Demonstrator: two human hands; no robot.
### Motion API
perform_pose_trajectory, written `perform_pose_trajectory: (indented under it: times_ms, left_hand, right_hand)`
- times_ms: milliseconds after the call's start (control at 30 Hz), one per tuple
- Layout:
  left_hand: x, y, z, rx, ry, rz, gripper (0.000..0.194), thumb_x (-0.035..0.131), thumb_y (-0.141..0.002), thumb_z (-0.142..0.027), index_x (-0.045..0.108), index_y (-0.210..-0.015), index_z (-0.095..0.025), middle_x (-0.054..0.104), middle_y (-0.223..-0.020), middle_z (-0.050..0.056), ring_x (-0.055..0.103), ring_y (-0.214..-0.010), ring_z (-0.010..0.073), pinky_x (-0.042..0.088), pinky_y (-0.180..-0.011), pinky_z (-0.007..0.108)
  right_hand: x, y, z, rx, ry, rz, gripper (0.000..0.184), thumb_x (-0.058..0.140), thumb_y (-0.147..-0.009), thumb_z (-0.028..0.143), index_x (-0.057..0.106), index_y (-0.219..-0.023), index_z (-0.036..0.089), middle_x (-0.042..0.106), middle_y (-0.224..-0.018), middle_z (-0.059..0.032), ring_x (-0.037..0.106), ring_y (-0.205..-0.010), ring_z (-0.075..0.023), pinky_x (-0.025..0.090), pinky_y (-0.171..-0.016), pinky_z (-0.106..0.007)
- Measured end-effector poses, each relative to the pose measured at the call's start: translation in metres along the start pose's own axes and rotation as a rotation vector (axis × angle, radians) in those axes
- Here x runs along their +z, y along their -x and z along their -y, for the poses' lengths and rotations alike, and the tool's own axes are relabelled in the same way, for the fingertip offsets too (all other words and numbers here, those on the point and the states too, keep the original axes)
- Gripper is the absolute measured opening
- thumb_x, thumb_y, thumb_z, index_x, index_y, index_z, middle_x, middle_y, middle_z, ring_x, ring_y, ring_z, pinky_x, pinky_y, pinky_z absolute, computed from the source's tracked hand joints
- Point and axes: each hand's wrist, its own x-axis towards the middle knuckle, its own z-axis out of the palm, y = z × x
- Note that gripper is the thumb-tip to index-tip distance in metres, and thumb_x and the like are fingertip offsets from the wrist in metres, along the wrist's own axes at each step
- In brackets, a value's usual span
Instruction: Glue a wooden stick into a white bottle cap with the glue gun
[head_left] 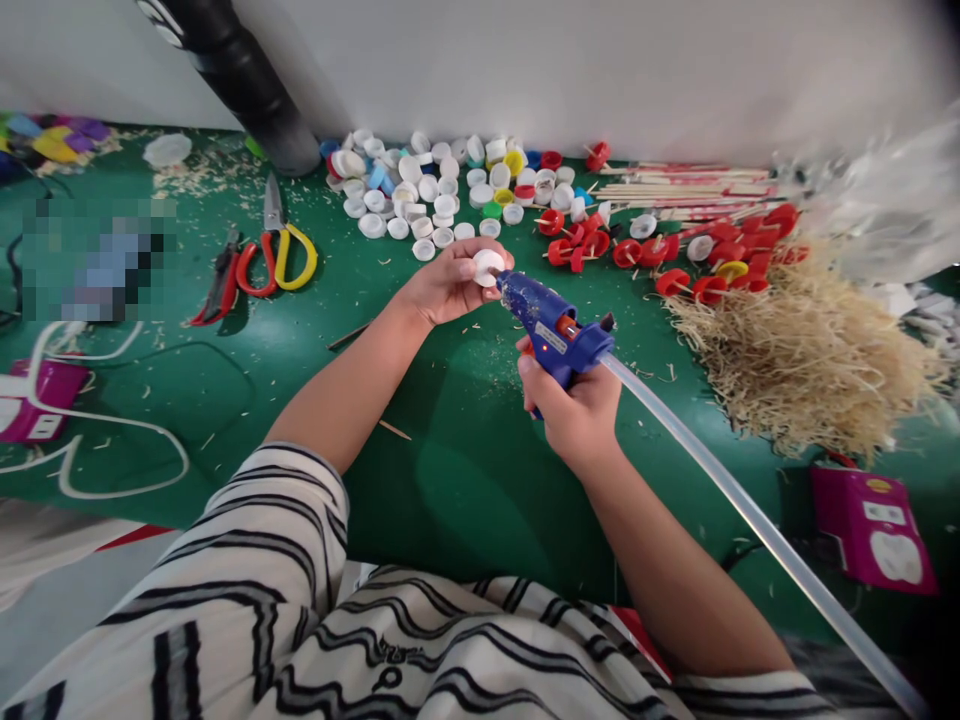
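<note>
Between the fingers of my left hand [452, 278] is a white bottle cap [487, 266], held up over the middle of the green table. My right hand [574, 400] is wrapped round the handle of a blue hot glue gun [551, 325]. Its nozzle points left and meets the cap, though I cannot tell whether it touches. A long clear glue stick [720, 480] runs out of the gun's back toward the lower right. Just beyond my left hand, many loose bottle caps [427, 188], mostly white, lie in a pile.
Scissors [277, 245] and red-handled pliers [217, 280] lie left, near a black bottle [259, 100]. Red caps with sticks [660, 250], thin wooden sticks [675, 192] and a heap of straw-like shreds [810, 350] lie right. Pink boxes [874, 525] and a white cable [150, 485] flank the table [465, 470].
</note>
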Motion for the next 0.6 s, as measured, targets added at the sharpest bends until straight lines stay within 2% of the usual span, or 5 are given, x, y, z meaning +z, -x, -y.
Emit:
perform_pose_trajectory:
  times_ms: [133, 267, 333, 500, 600]
  left_hand:
    - [-0.0008, -0.0004, 0.0011, 0.002, 0.039, -0.032, 0.045, 0.097, -0.074, -0.047, 0.065, -0.08, -0.017, 0.068, -0.08, -0.003, 0.07, -0.06, 0.007, 0.059, -0.058, 0.017]
    - [-0.0026, -0.0012, 0.002, 0.013, 0.03, -0.016, 0.04, 0.095, -0.077, -0.043, 0.065, -0.079, -0.017, 0.067, -0.079, -0.003, 0.069, -0.059, 0.0062, 0.059, -0.06, 0.018]
    - [-0.0023, -0.0015, 0.0016, 0.032, 0.028, 0.003, 0.043, 0.098, -0.073, -0.044, 0.065, -0.078, -0.017, 0.068, -0.08, -0.003, 0.069, -0.061, 0.0062, 0.059, -0.06, 0.018]
    - [0.0004, -0.0015, 0.0002, 0.082, 0.081, 0.041, 0.059, 0.108, -0.048, -0.05, 0.072, -0.081, -0.017, 0.072, -0.083, -0.002, 0.069, -0.062, 0.0067, 0.058, -0.058, 0.018]
    - [-0.0001, -0.0006, 0.0002, 0.062, 0.114, 0.069, 0.057, 0.108, -0.048, -0.046, 0.075, -0.085, -0.018, 0.074, -0.084, -0.001, 0.071, -0.065, 0.008, 0.058, -0.058, 0.018]
  right_hand:
    - [0.0001, -0.0017, 0.001, -0.017, 0.009, -0.024, 0.024, 0.08, -0.083, 0.04, 0.078, -0.096, 0.019, 0.062, -0.06, 0.0041, 0.052, -0.048, -0.0111, 0.044, -0.047, -0.029]
    - [0.0002, -0.0031, 0.0064, 0.001, -0.007, 0.003, 0.02, 0.08, -0.081, 0.037, 0.077, -0.092, 0.02, 0.058, -0.054, 0.0062, 0.049, -0.043, -0.0102, 0.042, -0.044, -0.027]
    - [0.0, -0.0028, 0.0074, -0.01, -0.013, 0.016, 0.02, 0.08, -0.081, 0.036, 0.077, -0.092, 0.02, 0.057, -0.052, 0.0065, 0.049, -0.041, -0.0103, 0.041, -0.043, -0.027]
    - [-0.0034, -0.0009, 0.0059, -0.122, -0.069, -0.016, 0.02, 0.08, -0.083, 0.039, 0.077, -0.094, 0.022, 0.058, -0.054, 0.0065, 0.048, -0.039, -0.0109, 0.044, -0.042, -0.029]
    - [-0.0073, -0.0011, 0.0051, -0.16, -0.102, -0.011, 0.02, 0.079, -0.087, 0.042, 0.076, -0.097, 0.024, 0.058, -0.055, 0.0061, 0.05, -0.04, -0.0131, 0.046, -0.043, -0.032]
